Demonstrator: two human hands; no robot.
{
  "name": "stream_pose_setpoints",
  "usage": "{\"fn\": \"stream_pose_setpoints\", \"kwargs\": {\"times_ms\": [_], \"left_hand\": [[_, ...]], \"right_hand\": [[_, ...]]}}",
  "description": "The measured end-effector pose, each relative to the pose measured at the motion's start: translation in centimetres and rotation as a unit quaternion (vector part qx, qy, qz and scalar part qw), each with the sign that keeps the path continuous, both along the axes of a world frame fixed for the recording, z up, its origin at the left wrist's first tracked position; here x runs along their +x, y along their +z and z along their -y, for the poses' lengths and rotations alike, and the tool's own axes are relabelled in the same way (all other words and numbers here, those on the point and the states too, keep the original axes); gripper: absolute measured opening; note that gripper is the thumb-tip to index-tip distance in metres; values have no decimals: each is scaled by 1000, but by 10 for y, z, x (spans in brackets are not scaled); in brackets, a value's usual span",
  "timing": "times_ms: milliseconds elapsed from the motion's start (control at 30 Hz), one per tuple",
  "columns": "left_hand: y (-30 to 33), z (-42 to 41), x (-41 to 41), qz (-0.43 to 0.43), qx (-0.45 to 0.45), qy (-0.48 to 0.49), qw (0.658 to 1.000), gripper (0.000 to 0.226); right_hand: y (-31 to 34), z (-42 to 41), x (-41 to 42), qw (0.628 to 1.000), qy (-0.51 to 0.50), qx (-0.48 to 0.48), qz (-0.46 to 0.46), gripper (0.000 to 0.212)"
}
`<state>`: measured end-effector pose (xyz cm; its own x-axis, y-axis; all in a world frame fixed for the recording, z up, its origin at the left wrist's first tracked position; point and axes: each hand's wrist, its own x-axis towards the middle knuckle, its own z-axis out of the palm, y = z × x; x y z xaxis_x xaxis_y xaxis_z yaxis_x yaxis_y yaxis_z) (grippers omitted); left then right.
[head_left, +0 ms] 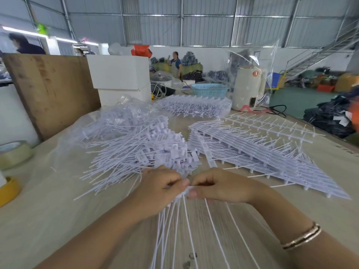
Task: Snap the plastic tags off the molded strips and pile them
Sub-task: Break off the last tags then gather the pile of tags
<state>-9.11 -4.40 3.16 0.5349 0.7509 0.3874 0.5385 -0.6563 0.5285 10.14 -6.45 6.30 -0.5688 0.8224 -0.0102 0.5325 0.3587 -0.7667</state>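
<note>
My left hand point(157, 189) and my right hand point(217, 188) meet at the middle of the table and both pinch one white molded strip point(187, 190). Its long thin tails point(186, 226) fan down toward me. Just beyond my left hand lies a big loose pile of snapped-off tags point(139, 150) on clear plastic sheeting. To the right, a stack of whole molded strips point(258, 152) lies flat, with one more strip point(272, 123) behind it. A bagged bundle of strips point(194, 106) sits farther back.
Tape rolls sit at the left edge: a clear one point(14, 154) and a yellow one point(8, 189). A wooden board point(50, 90), white boxes point(118, 72), a blue basket point(208, 90) and a cream canister point(246, 88) line the back. A person point(175, 63) stands far off.
</note>
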Motion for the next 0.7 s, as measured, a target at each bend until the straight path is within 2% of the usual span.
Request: {"fn": "stream_pose_setpoints", "kwargs": {"times_ms": [100,200,300,400,433,467,500,533,567,600,700], "left_hand": [[2,1,2,104,-82,22,991,41],[7,5,4,222,-170,40,959,32],[4,7,5,290,-228,40,928,39],[5,1,-3,331,-286,75,896,36],[6,-2,-9,310,-247,90,913,39],[6,-5,-15,256,-171,102,946,41],[5,-8,-19,177,-80,110,975,45],[3,-10,-21,86,5,114,990,48],[1,-12,-21,1,73,117,990,46],[0,-11,-19,-62,112,125,984,44],[-2,-9,-14,-143,152,136,968,41]], "right_hand": [[-6,-4,-4,998,-21,39,-50,25],[-13,-5,-10,986,-52,114,-106,24],[-17,-6,-15,971,-81,197,-108,19],[-12,-4,-12,950,-122,213,-192,24],[-9,-4,-9,949,-125,195,-213,21],[-8,-3,-5,953,-123,182,-210,21],[-8,-2,-3,960,-120,170,-188,20],[-8,-1,-2,966,-119,161,-164,16],[-9,-2,-2,971,-117,151,-144,6],[-11,-2,-3,974,-113,147,-128,8],[-15,-2,-9,984,-85,125,-97,36]]}}
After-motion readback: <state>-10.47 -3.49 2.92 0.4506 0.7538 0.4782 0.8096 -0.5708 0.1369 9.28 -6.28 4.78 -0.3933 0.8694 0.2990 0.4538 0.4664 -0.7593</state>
